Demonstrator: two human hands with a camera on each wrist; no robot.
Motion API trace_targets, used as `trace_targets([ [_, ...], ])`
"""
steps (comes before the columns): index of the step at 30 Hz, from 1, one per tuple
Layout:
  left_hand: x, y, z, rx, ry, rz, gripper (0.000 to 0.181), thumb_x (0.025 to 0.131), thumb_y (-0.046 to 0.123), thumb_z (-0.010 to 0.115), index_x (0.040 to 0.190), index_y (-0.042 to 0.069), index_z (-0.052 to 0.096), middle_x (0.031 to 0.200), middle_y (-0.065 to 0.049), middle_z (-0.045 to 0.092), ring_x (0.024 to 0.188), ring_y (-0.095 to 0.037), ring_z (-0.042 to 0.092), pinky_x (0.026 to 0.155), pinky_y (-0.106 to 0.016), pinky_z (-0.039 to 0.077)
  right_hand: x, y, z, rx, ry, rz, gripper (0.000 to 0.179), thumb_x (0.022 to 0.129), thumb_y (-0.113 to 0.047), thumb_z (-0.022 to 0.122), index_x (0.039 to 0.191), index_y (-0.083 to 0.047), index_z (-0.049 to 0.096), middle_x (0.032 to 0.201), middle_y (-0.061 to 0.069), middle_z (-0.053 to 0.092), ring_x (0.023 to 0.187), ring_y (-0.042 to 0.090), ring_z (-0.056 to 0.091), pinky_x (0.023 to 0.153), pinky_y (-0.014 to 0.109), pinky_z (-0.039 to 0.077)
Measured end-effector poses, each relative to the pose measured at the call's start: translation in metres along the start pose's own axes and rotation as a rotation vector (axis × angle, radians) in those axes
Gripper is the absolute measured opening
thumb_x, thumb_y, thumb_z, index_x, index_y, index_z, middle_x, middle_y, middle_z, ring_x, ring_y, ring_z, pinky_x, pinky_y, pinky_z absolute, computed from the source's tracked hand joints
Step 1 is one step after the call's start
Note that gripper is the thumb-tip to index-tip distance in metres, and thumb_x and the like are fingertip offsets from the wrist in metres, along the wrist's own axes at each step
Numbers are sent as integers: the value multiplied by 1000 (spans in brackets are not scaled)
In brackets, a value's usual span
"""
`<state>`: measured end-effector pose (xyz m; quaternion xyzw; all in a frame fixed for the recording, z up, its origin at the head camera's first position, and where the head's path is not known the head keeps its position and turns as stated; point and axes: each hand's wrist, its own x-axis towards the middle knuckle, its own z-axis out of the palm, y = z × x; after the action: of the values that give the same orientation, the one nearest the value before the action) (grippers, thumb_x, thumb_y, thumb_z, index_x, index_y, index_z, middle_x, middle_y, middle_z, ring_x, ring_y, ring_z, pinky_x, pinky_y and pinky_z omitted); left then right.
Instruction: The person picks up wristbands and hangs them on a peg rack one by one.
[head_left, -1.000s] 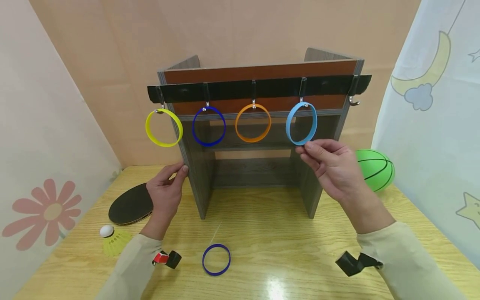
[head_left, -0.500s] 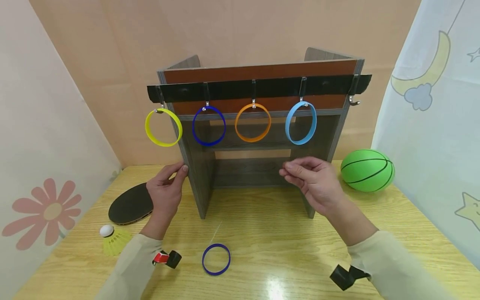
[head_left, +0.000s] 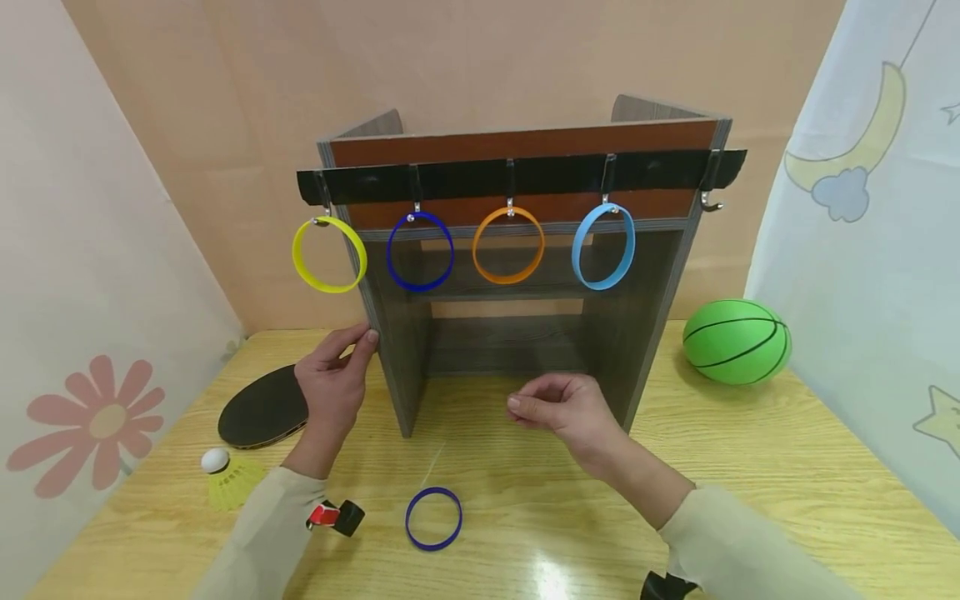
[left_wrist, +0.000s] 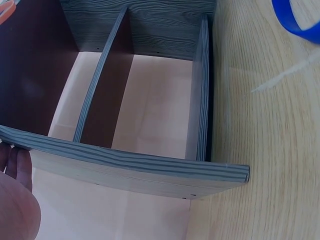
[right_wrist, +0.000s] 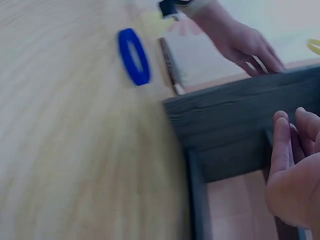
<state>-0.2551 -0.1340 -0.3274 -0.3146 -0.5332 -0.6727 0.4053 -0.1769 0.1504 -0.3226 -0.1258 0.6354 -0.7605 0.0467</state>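
My left hand [head_left: 335,379] grips the front edge of the left side panel of a grey wooden shelf [head_left: 390,333], its thumb on the edge. In the left wrist view some of its fingers lie behind that panel. Bare of any object, my right hand [head_left: 570,417] hovers low before the shelf, fingers loosely bent. Four silicone wristbands hang from hooks on a black strip [head_left: 465,179]: yellow [head_left: 298,254], dark blue [head_left: 452,254], orange [head_left: 542,250] and light blue [head_left: 577,250]. A second dark blue wristband [head_left: 408,533] lies on the table, also seen as a blue wristband [right_wrist: 122,47] in the right wrist view.
At the left lie a black table tennis paddle [head_left: 262,408] and a yellow shuttlecock [head_left: 234,482]. A green ball [head_left: 735,342] sits to the right of the shelf. The rightmost hook [head_left: 708,202] carries no band. Printed curtains stand at both sides of the wooden table [head_left: 525,500].
My right hand has let go of the light blue wristband, which stays on its hook, and has moved down and left. My left hand stays on the panel.
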Motion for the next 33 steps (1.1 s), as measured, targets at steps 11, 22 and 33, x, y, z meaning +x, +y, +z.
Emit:
trace_targets([
  [11,0,1,2,35,7,-7,18,84,-5,69,93,-20,64,82,-14,68,75,-13,66,66,-23,56,-12,40,20,-84,-84,132,18,80,-3,75,93,7,65,86,13,67,79,25,66,78,44,55],
  [22,-1,1,1,63,2,-8,16,84,-7,68,94,-19,65,82,-13,68,77,-13,66,64,-22,55,-19,67,32,-218,-164,157,25,80,0,71,99,12,61,81,7,61,71,18,59,63,31,55],
  [33,-1,0,0,58,-2,-9,15,84,-8,67,94,-19,64,83,-10,69,77,-13,66,64,-22,55,-15,76,40,-304,-188,175,23,75,2,76,93,7,63,80,8,60,69,18,59,58,30,55],
])
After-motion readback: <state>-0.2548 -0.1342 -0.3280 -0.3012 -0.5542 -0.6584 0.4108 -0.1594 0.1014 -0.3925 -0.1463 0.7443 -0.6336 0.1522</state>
